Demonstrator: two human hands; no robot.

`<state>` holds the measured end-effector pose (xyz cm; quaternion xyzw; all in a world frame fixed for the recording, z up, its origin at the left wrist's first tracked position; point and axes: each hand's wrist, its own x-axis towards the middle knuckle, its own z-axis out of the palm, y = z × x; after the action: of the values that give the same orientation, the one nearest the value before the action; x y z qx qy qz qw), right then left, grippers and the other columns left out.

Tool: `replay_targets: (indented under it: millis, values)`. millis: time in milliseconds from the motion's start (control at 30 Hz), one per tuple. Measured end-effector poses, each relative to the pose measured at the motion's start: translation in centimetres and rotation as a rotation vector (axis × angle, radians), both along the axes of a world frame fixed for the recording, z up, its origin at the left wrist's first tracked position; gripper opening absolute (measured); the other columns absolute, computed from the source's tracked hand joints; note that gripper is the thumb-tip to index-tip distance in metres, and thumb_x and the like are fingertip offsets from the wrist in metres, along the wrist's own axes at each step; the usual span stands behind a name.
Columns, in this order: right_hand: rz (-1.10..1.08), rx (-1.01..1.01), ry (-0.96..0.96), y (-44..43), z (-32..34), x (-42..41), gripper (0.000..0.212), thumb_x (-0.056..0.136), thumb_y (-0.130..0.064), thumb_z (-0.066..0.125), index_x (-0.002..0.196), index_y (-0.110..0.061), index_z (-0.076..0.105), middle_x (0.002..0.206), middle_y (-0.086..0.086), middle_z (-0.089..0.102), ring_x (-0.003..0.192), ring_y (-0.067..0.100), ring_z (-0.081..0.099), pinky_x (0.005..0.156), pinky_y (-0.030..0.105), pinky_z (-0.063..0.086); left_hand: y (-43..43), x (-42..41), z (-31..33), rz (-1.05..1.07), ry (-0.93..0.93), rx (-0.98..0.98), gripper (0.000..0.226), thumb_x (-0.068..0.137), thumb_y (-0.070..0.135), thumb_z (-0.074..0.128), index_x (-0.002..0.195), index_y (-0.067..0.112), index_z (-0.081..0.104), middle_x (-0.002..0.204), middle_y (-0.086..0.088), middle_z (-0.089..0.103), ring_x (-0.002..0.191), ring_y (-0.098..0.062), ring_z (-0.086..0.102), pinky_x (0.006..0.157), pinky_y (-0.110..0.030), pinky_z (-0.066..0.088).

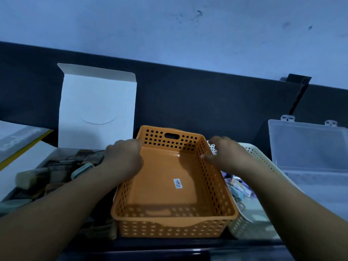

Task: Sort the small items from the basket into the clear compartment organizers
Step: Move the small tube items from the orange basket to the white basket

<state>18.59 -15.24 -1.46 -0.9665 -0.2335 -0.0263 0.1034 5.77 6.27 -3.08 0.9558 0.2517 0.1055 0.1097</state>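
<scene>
An orange perforated basket (165, 185) stands in the middle of the dark table, with only a white sticker on its floor. My left hand (122, 159) grips its left rim near the far corner. My right hand (226, 155) grips the right rim, thumb inside the wall. Right of it a white perforated basket (254, 223) holds several small colourful items (239, 187). A clear compartment organizer (308, 166) with its lid raised stands at the far right.
An open white cardboard box (56, 166) at the left holds several small brownish and greenish packets, its lid (98, 106) upright. A white and yellow sheet (18, 144) lies at the far left. A dark panel (207, 102) rises behind the table.
</scene>
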Motion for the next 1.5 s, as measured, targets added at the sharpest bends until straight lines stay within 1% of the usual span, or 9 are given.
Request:
replay_targets:
  millis: [233,433,533,667,833,967,1233,1367,1500]
  values:
    - [-0.026,0.011,-0.039,0.6,0.0,-1.3,0.017,0.083,-0.028,0.053,0.099,-0.023,0.054,0.093,0.000,0.063,0.080,0.020,0.061,0.070,0.038,0.055,-0.1,-1.4,0.1,-0.112,-0.338,-0.265,0.051,0.092,0.007,0.041,0.140,0.026,0.044,0.127,-0.001,0.061,0.114,-0.023,0.055,0.099,-0.039,0.042]
    - [0.048,0.402,-0.127,-0.1,2.0,-2.9,0.058,0.083,-0.008,0.060,0.136,-0.026,0.045,0.120,-0.001,0.060,0.111,0.020,0.058,0.089,0.028,0.043,-0.5,-2.5,0.8,-0.166,-0.630,-0.387,0.054,0.095,0.004,0.042,0.144,0.024,0.039,0.144,0.006,0.045,0.128,-0.015,0.045,0.102,-0.030,0.038]
    - [0.069,0.467,-0.137,-0.3,2.1,-2.9,0.057,0.084,-0.006,0.062,0.134,-0.028,0.045,0.119,-0.004,0.060,0.110,0.016,0.058,0.088,0.028,0.045,-0.8,-2.4,1.0,-0.184,-0.668,-0.372,0.054,0.095,0.003,0.042,0.146,0.022,0.037,0.148,0.006,0.039,0.133,-0.012,0.038,0.103,-0.025,0.032]
    - [0.064,0.471,-0.097,-0.5,2.0,-2.7,0.051,0.082,-0.004,0.062,0.126,-0.029,0.051,0.100,-0.011,0.059,0.099,0.013,0.061,0.081,0.026,0.046,-1.0,-2.2,1.0,-0.175,-0.609,-0.380,0.055,0.095,0.002,0.041,0.146,0.022,0.037,0.147,0.006,0.041,0.123,-0.003,0.038,0.098,-0.021,0.031]
    - [0.038,0.233,0.026,-0.4,1.2,-1.6,0.036,0.084,-0.009,0.057,0.117,-0.022,0.055,0.097,-0.001,0.063,0.083,0.017,0.059,0.063,0.028,0.047,-0.8,-1.2,1.0,-0.014,-0.274,-0.235,0.050,0.090,0.005,0.042,0.136,0.023,0.049,0.132,-0.008,0.055,0.118,-0.026,0.050,0.095,-0.036,0.039]
    - [0.035,0.066,0.062,-0.1,-0.5,-0.9,0.026,0.083,-0.016,0.049,0.106,-0.024,0.058,0.093,0.001,0.064,0.092,0.025,0.061,0.073,0.040,0.056,-0.9,-0.7,0.7,0.053,0.015,-0.085,0.058,0.090,0.008,0.040,0.144,0.028,0.037,0.153,-0.009,0.030,0.146,-0.025,0.011,0.112,-0.039,0.015]
    - [0.047,0.221,0.162,-2.3,0.5,-0.4,0.049,0.091,-0.038,0.062,0.136,-0.027,0.049,0.136,-0.001,0.054,0.108,0.019,0.059,0.080,0.033,0.052,-0.8,-0.1,0.8,-0.013,0.091,0.070,0.054,0.088,0.022,0.046,0.141,0.029,0.035,0.150,0.001,0.033,0.146,-0.027,0.009,0.111,-0.048,0.018]
    - [0.053,0.201,0.132,-6.1,1.9,0.0,0.047,0.092,-0.033,0.062,0.136,-0.023,0.049,0.134,-0.002,0.056,0.109,0.016,0.057,0.088,0.028,0.046,-3.5,0.2,2.9,-0.170,-0.045,0.063,0.045,0.092,0.033,0.053,0.136,0.029,0.041,0.133,0.003,0.048,0.127,-0.021,0.042,0.100,-0.039,0.034]
    - [0.069,0.053,0.144,-9.7,1.7,1.1,0.048,0.091,-0.030,0.064,0.136,-0.022,0.049,0.136,-0.002,0.054,0.115,0.017,0.055,0.089,0.025,0.041,-7.9,0.8,4.6,-0.354,-0.073,-0.126,0.050,0.093,0.035,0.056,0.140,0.031,0.039,0.131,0.006,0.050,0.113,-0.016,0.052,0.092,-0.031,0.045]
